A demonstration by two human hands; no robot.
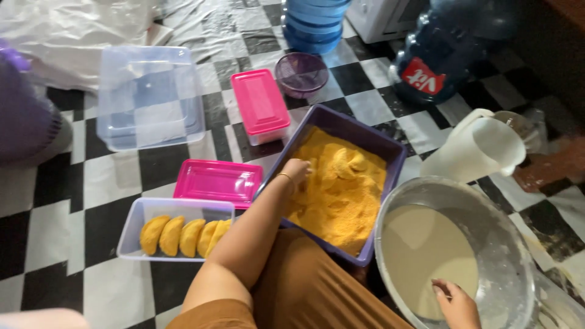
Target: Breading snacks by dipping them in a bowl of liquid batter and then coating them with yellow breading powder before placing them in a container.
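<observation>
The left hand (297, 170) is down in the purple tray (390, 152) of yellow breadcrumbs (341, 207), its fingers curled into the crumbs at the tray's ten-o'clock side; whether they grip a piece is hidden by the crumbs. Crumbed half-moon pastries (350, 161) lie half buried just at two o'clock from that hand, toward the tray's far end.

At eight o'clock from the tray, a clear lilac-rimmed box (137, 228) holds a row of five finished crumbed pastries (183, 236), standing on edge and touching one another. Its pink lid (217, 181) lies just beyond, against the tray's edge.

At four o'clock from the tray stands a metal basin (506, 244) of pale batter (420, 250). The right hand (457, 304) rests at the basin's near edge, fingers loosely bent at the batter, grasping nothing that shows.

To do the coating well, I judge that one hand should stay dry for crumbs and the other wet for batter, pressing crumbs gently on both faces and shaking off the loose ones before standing each piece in the row.

Farther out, at twelve o'clock, are a closed pink-lidded box (262, 103), a small purple strainer (301, 73) and an empty clear tub (149, 97); a white jug (481, 149) lies at two o'clock.
</observation>
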